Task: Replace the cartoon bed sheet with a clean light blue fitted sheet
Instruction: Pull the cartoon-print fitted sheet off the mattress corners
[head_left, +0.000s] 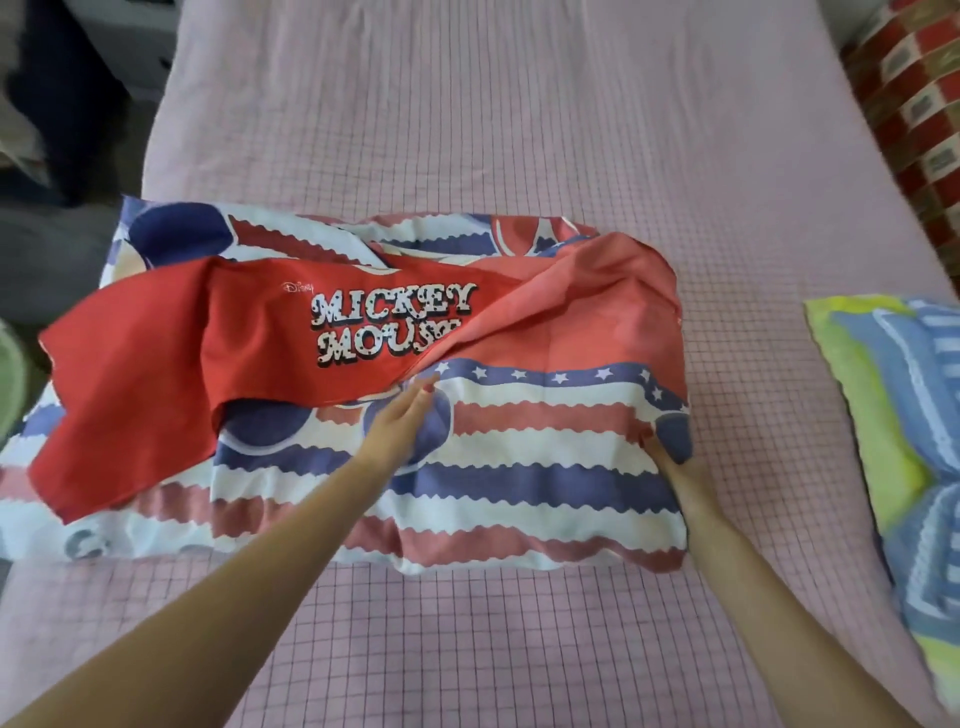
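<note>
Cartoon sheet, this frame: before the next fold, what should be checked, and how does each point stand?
1. Cartoon sheet off the mattress, bundled on top: ok.
2. Left hand flat on the bundle, fingers straight: ok.
3. Right hand gripping the right edge: cannot tell, fingers hidden under fabric.
4. Red panel folded in: not ok, hangs loose to the left.
5. Light blue fitted sheet in view: not ok.
6. Pillow apart from the bundle: ok.

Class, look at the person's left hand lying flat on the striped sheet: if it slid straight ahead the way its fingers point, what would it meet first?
The left hand points up and slightly right. It would probably first meet the red fold of the cartoon sheet, whose edge lies right at the fingertips.
</note>
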